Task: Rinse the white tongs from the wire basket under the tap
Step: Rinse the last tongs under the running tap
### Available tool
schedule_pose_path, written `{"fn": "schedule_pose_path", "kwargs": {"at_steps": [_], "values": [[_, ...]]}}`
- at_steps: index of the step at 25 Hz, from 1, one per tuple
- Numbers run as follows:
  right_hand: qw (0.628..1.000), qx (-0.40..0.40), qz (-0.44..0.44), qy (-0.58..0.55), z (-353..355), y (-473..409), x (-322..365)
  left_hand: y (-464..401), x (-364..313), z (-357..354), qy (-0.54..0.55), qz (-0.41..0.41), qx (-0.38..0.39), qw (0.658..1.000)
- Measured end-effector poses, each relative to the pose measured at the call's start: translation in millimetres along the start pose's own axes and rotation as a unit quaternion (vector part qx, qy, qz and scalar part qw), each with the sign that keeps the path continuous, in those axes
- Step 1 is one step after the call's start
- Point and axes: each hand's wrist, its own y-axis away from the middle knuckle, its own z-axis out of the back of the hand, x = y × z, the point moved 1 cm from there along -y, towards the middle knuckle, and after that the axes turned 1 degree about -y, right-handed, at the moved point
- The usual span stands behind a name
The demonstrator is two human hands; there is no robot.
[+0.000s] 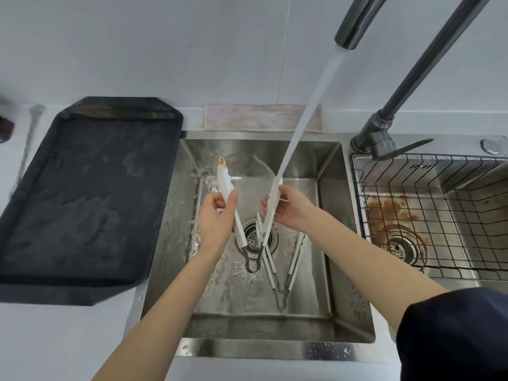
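I hold a pair of white tongs (226,185) spread in a V over the left sink basin (330,298). My left hand (217,218) grips the left arm, whose tip carries a brown stain. My right hand (288,207) grips the right arm. Water (305,116) pours from the dark tap (354,26) onto the top of the right arm. The tongs' metal hinge hangs low near the drain (254,237). The wire basket (428,204) sits in the right basin with no tongs in it.
More white tongs (291,268) lie on the basin floor right of the drain. A wet black tray (88,199) lies on the counter at left. A pinkish cloth (261,118) lies behind the sink. The tap lever (404,148) points right over the basket.
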Motion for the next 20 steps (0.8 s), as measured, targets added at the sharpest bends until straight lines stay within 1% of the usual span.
{"fn": "schedule_pose_path", "kwargs": {"at_steps": [2, 5, 9, 12, 14, 18, 20], "values": [[1.0, -0.008, 0.001, 0.015, 3, -1, 1, 1, 3, 0, 0.021, 0.028, 0.0, 0.999], [1.0, 0.004, 0.004, 0.022, 1, 0, 6, 4, 9, 0, 0.065, 0.088, 0.013, 0.994], [0.999, 0.015, 0.009, -0.04, -6, 0, 14, 6, 16, -2, 0.119, 0.167, 0.034, 0.978], [0.999, 0.009, 0.009, -0.05, -11, -4, 17, 8, 21, -3, 0.163, 0.212, 0.064, 0.961], [0.999, -0.002, 0.009, -0.051, -13, -5, 18, 10, 25, -6, 0.17, 0.225, 0.077, 0.956], [0.999, -0.028, 0.01, -0.018, -17, -3, 25, 13, 28, -11, 0.158, 0.236, 0.102, 0.953], [0.999, -0.033, 0.007, -0.043, -17, -2, 28, 14, 27, -12, 0.162, 0.23, 0.12, 0.952]]}}
